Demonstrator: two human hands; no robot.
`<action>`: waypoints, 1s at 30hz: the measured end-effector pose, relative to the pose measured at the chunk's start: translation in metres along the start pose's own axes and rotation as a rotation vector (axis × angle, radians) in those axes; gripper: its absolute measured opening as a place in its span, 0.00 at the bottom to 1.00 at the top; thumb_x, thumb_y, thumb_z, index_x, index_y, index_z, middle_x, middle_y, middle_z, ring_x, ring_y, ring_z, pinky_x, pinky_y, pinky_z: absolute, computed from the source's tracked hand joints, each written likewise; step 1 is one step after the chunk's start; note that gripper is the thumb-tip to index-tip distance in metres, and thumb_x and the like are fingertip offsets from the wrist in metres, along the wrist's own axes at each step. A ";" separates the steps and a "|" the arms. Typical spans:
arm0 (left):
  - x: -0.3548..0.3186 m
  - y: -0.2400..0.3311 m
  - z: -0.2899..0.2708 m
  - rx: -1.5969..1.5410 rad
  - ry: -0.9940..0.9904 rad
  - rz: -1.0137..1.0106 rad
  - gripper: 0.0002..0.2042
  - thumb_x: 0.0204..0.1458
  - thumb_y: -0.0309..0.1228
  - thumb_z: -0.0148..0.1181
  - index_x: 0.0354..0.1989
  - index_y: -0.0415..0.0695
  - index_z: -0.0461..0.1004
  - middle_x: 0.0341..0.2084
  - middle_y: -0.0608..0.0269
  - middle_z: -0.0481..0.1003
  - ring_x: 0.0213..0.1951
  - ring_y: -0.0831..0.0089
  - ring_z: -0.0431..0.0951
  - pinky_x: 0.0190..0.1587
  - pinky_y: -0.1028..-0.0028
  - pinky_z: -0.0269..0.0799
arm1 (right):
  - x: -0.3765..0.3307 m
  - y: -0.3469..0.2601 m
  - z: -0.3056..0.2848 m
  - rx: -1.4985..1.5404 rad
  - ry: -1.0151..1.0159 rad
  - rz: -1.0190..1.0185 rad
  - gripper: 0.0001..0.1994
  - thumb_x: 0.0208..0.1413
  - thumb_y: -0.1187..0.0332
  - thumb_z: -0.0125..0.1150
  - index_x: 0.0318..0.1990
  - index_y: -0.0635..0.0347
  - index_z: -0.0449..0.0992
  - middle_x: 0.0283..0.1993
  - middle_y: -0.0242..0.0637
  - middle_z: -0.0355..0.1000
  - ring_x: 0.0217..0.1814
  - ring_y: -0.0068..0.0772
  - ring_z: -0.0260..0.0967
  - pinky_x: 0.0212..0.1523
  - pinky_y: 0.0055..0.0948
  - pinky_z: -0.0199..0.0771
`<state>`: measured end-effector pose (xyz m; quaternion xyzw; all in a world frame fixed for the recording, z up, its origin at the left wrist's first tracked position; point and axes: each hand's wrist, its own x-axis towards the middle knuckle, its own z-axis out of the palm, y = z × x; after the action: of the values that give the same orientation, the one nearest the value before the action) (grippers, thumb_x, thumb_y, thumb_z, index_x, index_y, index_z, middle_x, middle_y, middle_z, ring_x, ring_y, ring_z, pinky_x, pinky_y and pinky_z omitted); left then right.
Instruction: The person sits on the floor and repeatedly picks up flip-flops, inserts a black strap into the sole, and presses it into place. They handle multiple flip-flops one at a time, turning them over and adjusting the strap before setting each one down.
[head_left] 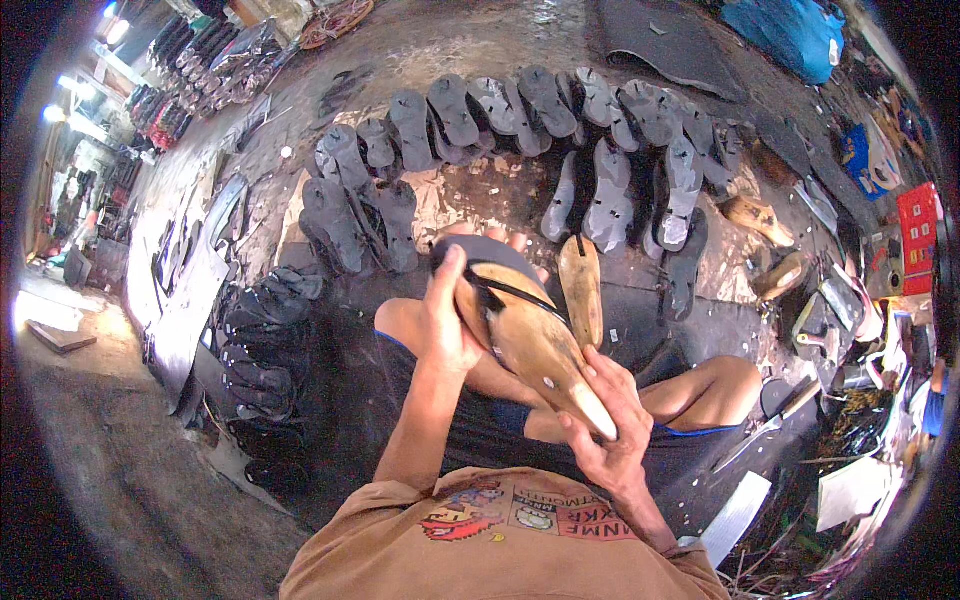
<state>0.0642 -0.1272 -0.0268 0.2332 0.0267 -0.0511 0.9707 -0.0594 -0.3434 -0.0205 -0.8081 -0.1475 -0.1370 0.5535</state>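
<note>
A pale wooden shoe last (530, 345) lies tilted across my lap, its wide end up and to the left. Around its wide end runs a black strap (520, 295), with a dark grey sole (487, 254) showing at the top edge. My left hand (452, 315) grips that wide end, thumb along the near side and fingertips showing beyond the far edge. Closed round the narrow, lighter end is my right hand (615, 415). Just past the held last stands a second, slimmer wooden last (580, 285) with a short black strap piece at its top.
Grey sandal soles (450, 110) lie in a wide arc on the ground ahead. More wooden lasts (757, 220) rest at the right, near a knife (800, 400) and a red box (917, 240). Dark straps and scraps (260, 350) are heaped on the left; a blue bag (785, 38) sits at the far right.
</note>
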 end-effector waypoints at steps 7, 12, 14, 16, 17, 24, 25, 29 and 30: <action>-0.015 -0.032 -0.012 0.248 0.139 -0.041 0.32 0.74 0.58 0.46 0.78 0.51 0.59 0.68 0.52 0.72 0.73 0.52 0.69 0.72 0.43 0.70 | -0.001 0.024 0.033 0.150 0.050 0.115 0.28 0.58 0.72 0.75 0.67 0.62 0.78 0.74 0.58 0.70 0.77 0.61 0.68 0.75 0.52 0.69; -0.082 -0.060 -0.031 0.326 0.517 -0.397 0.28 0.70 0.57 0.53 0.65 0.46 0.73 0.58 0.60 0.80 0.58 0.65 0.81 0.61 0.60 0.78 | -0.023 0.028 0.051 0.075 -0.197 0.266 0.35 0.61 0.56 0.74 0.73 0.55 0.70 0.83 0.52 0.51 0.85 0.60 0.46 0.81 0.59 0.49; -0.088 -0.042 -0.053 0.263 0.427 -0.322 0.28 0.68 0.56 0.53 0.62 0.45 0.74 0.54 0.58 0.82 0.54 0.64 0.83 0.59 0.59 0.80 | -0.025 0.053 0.034 0.567 -0.139 0.432 0.23 0.73 0.57 0.62 0.69 0.57 0.73 0.71 0.51 0.68 0.76 0.45 0.63 0.75 0.48 0.61; -0.098 -0.028 -0.026 0.220 0.384 -0.317 0.32 0.67 0.60 0.52 0.62 0.42 0.74 0.51 0.55 0.82 0.50 0.62 0.85 0.57 0.59 0.81 | -0.028 0.067 0.038 0.714 0.119 0.653 0.21 0.80 0.54 0.49 0.62 0.62 0.77 0.54 0.45 0.80 0.60 0.32 0.74 0.63 0.40 0.73; -0.098 -0.028 -0.019 0.173 0.349 -0.329 0.35 0.67 0.63 0.52 0.64 0.41 0.74 0.52 0.55 0.82 0.51 0.61 0.85 0.58 0.59 0.81 | -0.028 0.070 0.031 0.309 -0.060 0.638 0.23 0.81 0.53 0.48 0.56 0.67 0.79 0.48 0.42 0.81 0.53 0.34 0.75 0.57 0.41 0.75; -0.106 -0.018 -0.007 0.021 0.213 -0.427 0.39 0.65 0.66 0.52 0.65 0.39 0.74 0.54 0.50 0.83 0.52 0.57 0.85 0.57 0.57 0.82 | -0.025 0.041 0.024 1.093 -0.344 0.856 0.21 0.79 0.48 0.53 0.39 0.52 0.79 0.26 0.20 0.68 0.23 0.11 0.55 0.22 0.22 0.56; -0.106 -0.018 0.000 -0.053 0.127 -0.459 0.38 0.65 0.64 0.52 0.65 0.39 0.74 0.54 0.49 0.83 0.52 0.57 0.85 0.57 0.56 0.82 | -0.036 0.038 0.022 1.185 -0.304 1.043 0.20 0.78 0.50 0.55 0.33 0.50 0.75 0.22 0.18 0.62 0.20 0.13 0.50 0.20 0.24 0.52; -0.132 -0.007 -0.033 0.169 0.295 -0.460 0.39 0.55 0.53 0.62 0.70 0.37 0.68 0.60 0.46 0.78 0.59 0.55 0.81 0.63 0.54 0.78 | -0.062 0.037 0.019 1.192 -0.404 0.920 0.16 0.76 0.49 0.60 0.47 0.52 0.77 0.34 0.22 0.72 0.32 0.16 0.65 0.33 0.24 0.68; -0.129 -0.001 -0.017 0.118 0.274 -0.615 0.41 0.53 0.52 0.65 0.71 0.37 0.66 0.61 0.46 0.77 0.60 0.55 0.81 0.64 0.54 0.77 | -0.060 0.039 0.021 1.226 -0.413 0.910 0.17 0.74 0.49 0.61 0.54 0.53 0.78 0.41 0.24 0.75 0.39 0.18 0.70 0.39 0.25 0.72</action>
<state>-0.0647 -0.1092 -0.0325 0.2747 0.2228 -0.3111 0.8821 -0.0977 -0.3420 -0.0843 -0.3489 0.0484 0.3613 0.8634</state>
